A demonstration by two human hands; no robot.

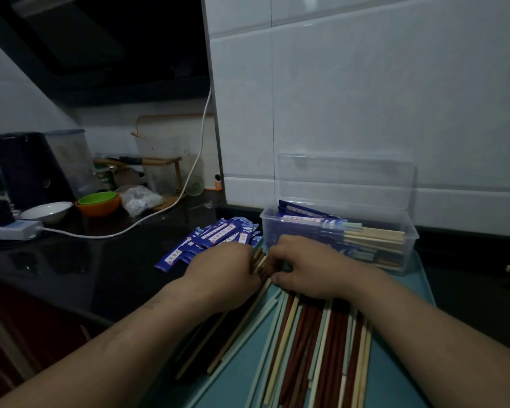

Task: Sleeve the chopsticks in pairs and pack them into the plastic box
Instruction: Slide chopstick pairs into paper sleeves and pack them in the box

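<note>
Over the teal tray (395, 384), left hand (226, 275) and right hand (309, 267) grip chopsticks (260, 262) between them, before the plastic box (410, 245).

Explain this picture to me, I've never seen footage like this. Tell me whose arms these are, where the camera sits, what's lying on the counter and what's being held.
There is no machine here. These are a person's two bare arms, filmed by one wide-angle camera worn on the head, looking forward and down. The left hand grips a small bunch of chopsticks, and the right hand seems to pinch their ends. Nearer the camera, loose chopsticks lie on a teal tray. Blue paper sleeves are heaped on the dark counter. The clear plastic box, with its lid open, already holds sleeved pairs.
</note>
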